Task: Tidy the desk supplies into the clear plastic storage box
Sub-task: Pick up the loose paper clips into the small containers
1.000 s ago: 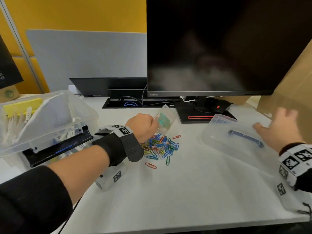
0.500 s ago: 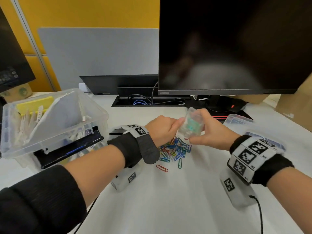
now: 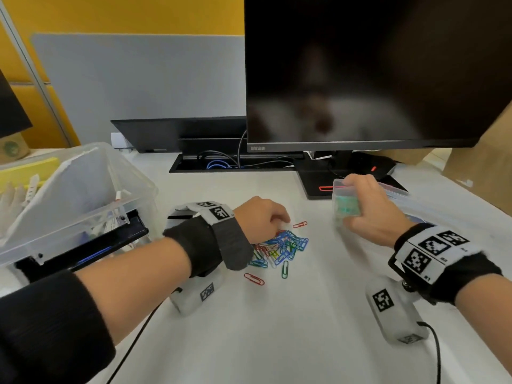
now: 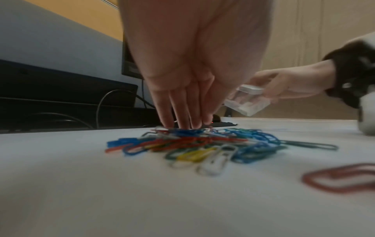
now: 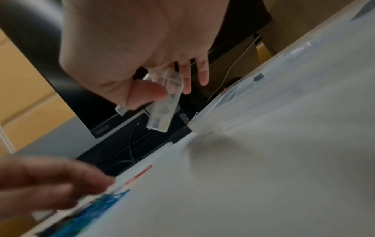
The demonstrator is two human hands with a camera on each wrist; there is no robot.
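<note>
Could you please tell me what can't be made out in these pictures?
- Head view: left hand hides its own fingertips on the paper clips.
- Small clear case in right hand: motion blur hides its contents.
- Storage box: cut off by the left edge.

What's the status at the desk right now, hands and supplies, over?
Left hand fingertips down on paperclip pile. Right hand holds small clear case off the desk. Storage box open at left. Nothing blocking.

"ThinkVision" on the monitor bezel (image 3: 258, 148) (small grey lettering)
</note>
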